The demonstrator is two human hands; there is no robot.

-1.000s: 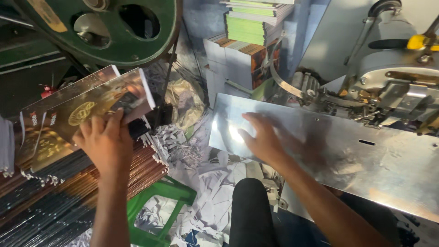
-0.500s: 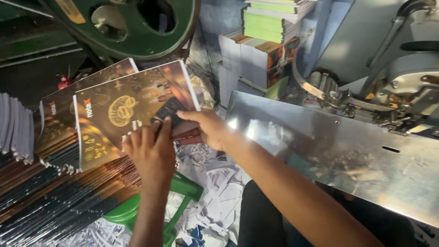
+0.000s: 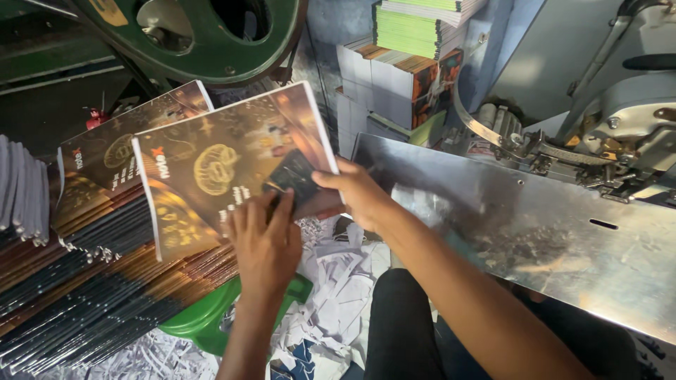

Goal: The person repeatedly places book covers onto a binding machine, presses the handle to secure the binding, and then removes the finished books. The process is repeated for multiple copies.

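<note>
- Head view, change from the earlier frames: the right hand (image 3: 359,193) has left the steel counter (image 3: 535,239) and joined the left hand (image 3: 266,243) on the booklet (image 3: 225,165); the booklet now stands higher and squarer to the camera.
- Head view, grip: right fingers clamped on the booklet's lower right corner, thumb on top; left fingers together and flat against its lower edge.
- Head view, position: the booklet is held in the air above the stacked booklets (image 3: 105,281), left of the counter, beneath the green wheel (image 3: 197,35).
- Head view, risk: held by one corner, the thin booklet could likely sag, crease or slip onto the paper scraps (image 3: 338,281) below.
- Head view, appearance: glossy dark brown and gold cover, gold round emblem, white edges, slightly bowed.
- Head view, surroundings: green tub (image 3: 211,324); stitching machine (image 3: 620,134); book piles (image 3: 415,42) behind.
</note>
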